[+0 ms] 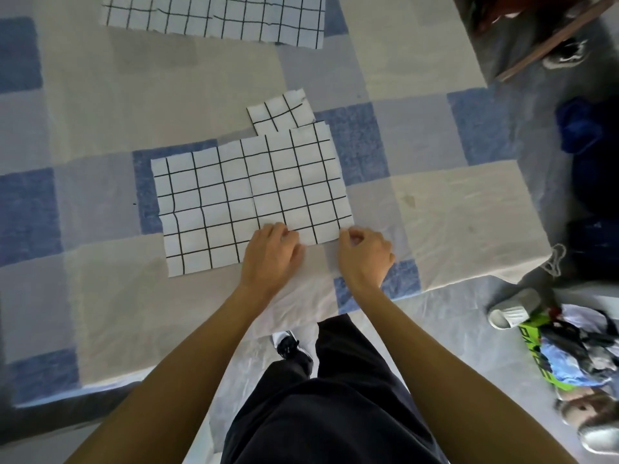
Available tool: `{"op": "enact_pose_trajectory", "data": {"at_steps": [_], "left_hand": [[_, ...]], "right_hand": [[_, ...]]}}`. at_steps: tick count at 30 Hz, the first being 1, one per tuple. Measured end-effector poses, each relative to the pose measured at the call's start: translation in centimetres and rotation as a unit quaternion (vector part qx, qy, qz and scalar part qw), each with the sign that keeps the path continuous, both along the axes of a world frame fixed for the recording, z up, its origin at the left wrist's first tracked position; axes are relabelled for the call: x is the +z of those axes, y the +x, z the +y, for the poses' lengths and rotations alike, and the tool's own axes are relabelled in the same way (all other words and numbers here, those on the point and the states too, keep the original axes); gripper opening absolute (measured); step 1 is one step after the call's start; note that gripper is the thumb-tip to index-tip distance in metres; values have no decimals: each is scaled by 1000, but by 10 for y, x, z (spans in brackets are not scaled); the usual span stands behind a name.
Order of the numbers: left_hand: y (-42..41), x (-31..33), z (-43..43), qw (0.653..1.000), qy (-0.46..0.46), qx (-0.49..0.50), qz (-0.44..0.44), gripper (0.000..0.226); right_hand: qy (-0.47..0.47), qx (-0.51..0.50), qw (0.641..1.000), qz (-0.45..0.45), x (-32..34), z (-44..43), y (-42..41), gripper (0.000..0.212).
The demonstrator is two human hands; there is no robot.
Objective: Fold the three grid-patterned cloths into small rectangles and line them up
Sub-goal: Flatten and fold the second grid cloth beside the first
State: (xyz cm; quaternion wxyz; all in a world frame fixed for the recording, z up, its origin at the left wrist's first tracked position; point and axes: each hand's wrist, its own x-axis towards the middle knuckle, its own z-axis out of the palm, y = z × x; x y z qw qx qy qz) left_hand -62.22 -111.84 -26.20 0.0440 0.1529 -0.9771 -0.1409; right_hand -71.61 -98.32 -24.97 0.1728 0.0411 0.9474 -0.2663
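A white cloth with a black grid [234, 202] lies on the table in front of me, its right part doubled over into a second layer. My left hand [273, 254] grips its near edge with curled fingers. My right hand [363, 252] pinches the near right corner of the folded layer. A small folded grid cloth [281, 112] sits just beyond it, touching its far edge. A larger grid cloth [214, 18] lies spread flat at the far side of the table.
The table wears a blue, grey and beige checked tablecloth [100, 128]; its near edge runs just below my hands and its right edge by a dark blue bag [579, 128]. Slippers and a bag of clutter [569, 343] lie on the floor at right.
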Motion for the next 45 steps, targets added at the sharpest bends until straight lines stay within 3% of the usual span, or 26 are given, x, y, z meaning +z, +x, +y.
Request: {"op": "enact_pose_trajectory", "data": {"at_steps": [4,7,10,12,15,17,19,23,27,30,34,40,45], "left_hand": [[3,-4,1,1000,0,-7,-5,25],[5,-7,2,1000,-12,-4,-4,27],[7,-7,6,1000,0,8,-8,26],[7,-6,6,1000,14,8,-13,26],[8,-3,4,999,32,-2,-12,28],[7,1,3,999,48,-2,-8,30],[3,8,2,998,67,4,6,34],[-25,30,-3,996,83,-19,34,37],[-80,60,-8,995,22,-81,60,49],[-120,80,-12,984,-57,-156,62,49],[-155,93,-24,976,-110,-173,70,21],[-190,114,-53,979,-146,-138,21,32],[-211,121,-94,984,-152,-69,-63,18]], "right_hand": [[-39,-37,998,-34,6,-10,-5,22],[-151,-110,979,-78,13,-19,-7,16],[-212,-150,959,-109,19,-24,-6,37],[-228,-150,956,-110,21,-24,-5,40],[-215,-101,967,-93,24,-19,-8,3],[-201,-51,977,-50,27,-14,-12,15],[-192,5,981,2,35,-8,-18,12],[-175,134,970,100,53,4,-41,21],[-159,184,959,143,70,14,-69,19],[-149,207,957,139,78,20,-93,18],[-144,225,952,148,82,21,-129,18],[-141,254,943,162,86,6,-189,15],[-184,253,937,153,82,-19,-239,16]]}}
